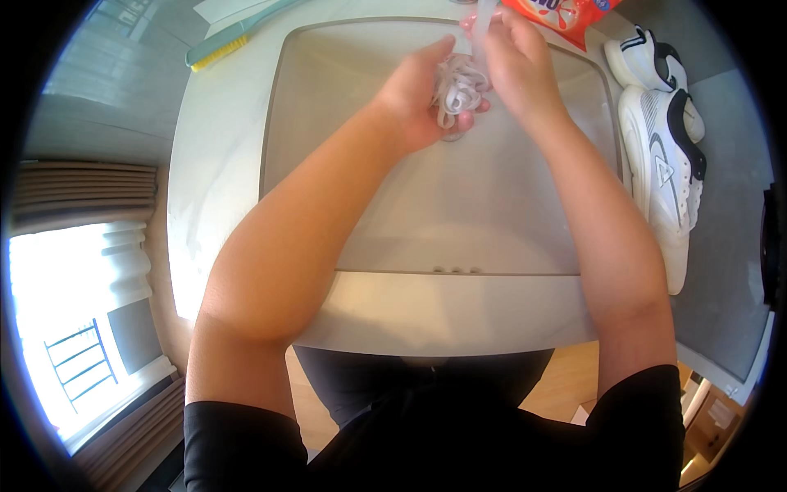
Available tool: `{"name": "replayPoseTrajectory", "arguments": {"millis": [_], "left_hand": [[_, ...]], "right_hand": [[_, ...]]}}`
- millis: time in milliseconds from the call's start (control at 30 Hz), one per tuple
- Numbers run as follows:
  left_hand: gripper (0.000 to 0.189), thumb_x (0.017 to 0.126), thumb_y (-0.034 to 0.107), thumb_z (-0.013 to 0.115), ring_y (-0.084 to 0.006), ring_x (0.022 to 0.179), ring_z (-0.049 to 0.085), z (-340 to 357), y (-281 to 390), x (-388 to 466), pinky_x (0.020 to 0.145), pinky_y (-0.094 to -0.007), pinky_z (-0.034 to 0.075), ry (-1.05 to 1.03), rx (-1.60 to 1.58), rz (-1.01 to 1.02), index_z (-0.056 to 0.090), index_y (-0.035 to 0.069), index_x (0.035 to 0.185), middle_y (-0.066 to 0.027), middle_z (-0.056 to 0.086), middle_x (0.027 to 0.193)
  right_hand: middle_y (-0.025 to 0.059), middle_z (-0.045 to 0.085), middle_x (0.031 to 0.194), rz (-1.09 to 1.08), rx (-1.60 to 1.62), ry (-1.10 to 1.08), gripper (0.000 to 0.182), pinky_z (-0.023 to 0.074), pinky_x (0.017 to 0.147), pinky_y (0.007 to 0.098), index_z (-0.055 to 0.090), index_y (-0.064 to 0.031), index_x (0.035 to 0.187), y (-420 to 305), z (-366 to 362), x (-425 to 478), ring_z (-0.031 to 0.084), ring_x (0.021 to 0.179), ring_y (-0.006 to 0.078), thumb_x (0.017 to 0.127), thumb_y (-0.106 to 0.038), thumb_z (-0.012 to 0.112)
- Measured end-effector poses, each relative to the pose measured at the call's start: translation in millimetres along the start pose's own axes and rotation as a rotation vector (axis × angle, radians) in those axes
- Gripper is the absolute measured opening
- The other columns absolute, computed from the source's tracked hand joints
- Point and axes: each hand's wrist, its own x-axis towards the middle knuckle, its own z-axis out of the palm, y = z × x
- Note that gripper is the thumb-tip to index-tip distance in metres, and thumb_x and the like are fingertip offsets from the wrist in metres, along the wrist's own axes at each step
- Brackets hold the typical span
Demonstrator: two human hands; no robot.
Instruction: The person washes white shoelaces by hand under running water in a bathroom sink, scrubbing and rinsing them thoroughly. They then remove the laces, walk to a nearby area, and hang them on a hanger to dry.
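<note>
My left hand (418, 92) cups a loose bundle of white shoelaces (460, 86) over the grey sink basin (461, 209). Its thumb points up and its fingertips show beneath the laces. Just to the right, my right hand (519, 67) is raised at the basin's far side with its fingers bent. A pale, translucent vertical streak (482, 27) passes in front of its fingertips and runs down to the bundle. I cannot tell whether this streak is running water or a lace, nor whether the right fingers grip anything. Part of a round drain (452, 137) shows below the left hand.
White sports shoes (661, 154) with black collars stand on the counter to the right of the basin. An orange detergent bag (559, 15) lies at the back right. At the back left is a green-handled brush (246, 37) with yellow bristles. The counter's front edge (455, 313) borders my body.
</note>
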Motion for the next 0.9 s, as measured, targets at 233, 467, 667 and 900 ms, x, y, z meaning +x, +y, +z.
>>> {"name": "replayPoseTrajectory", "arguments": {"millis": [233, 467, 667, 900], "left_hand": [[0.032, 0.106, 0.032, 0.043, -0.0181, 0.060, 0.048, -5.5, -9.1, 14.4, 0.044, -0.0290, 0.030, 0.143, 0.333, 0.137, 0.058, 0.004, 0.099, -0.0055, 0.055, 0.077], [0.036, 0.104, 0.032, 0.047, -0.0227, 0.064, 0.057, 35.1, 10.0, -0.7, 0.050, -0.0392, 0.043, 0.455, 0.734, 0.239, 0.063, 0.000, 0.102, -0.0106, 0.062, 0.074], [0.028, 0.096, 0.028, 0.059, -0.0280, 0.078, 0.063, 9.9, -5.0, 16.5, 0.072, -0.0391, 0.051, 0.175, 1.477, 0.985, 0.066, 0.004, 0.108, -0.0162, 0.067, 0.088], [0.026, 0.098, 0.024, 0.055, -0.0250, 0.096, 0.064, -12.3, 8.1, -1.7, 0.083, -0.0395, 0.050, 0.288, 1.022, 0.886, 0.063, 0.003, 0.110, -0.0105, 0.065, 0.109]], "right_hand": [[0.0091, 0.065, 0.115, 0.714, 0.124, 0.021, 0.034, 0.0434, 0.093, 0.0459, 0.063, -0.0088, 0.119, -21.2, 8.5, -8.0, 0.057, 0.108, 0.0210, 0.095, -0.027, 0.048], [0.0098, 0.057, 0.117, 1.121, 0.516, 0.095, 0.033, 0.0411, 0.101, 0.0610, 0.054, -0.0062, 0.121, -18.7, 10.4, -11.0, 0.054, 0.111, 0.0275, 0.100, -0.029, 0.043], [0.0149, 0.057, 0.122, 0.920, 0.940, -0.001, 0.044, 0.0446, 0.100, 0.0583, 0.052, -0.0019, 0.127, -13.6, 4.5, -14.4, 0.058, 0.115, 0.0332, 0.103, -0.035, 0.036], [0.0157, 0.061, 0.116, 0.994, 1.037, -0.038, 0.045, 0.0579, 0.072, 0.0366, 0.056, -0.0012, 0.121, -11.9, 2.1, -8.2, 0.064, 0.104, 0.0306, 0.102, -0.041, 0.046]]}}
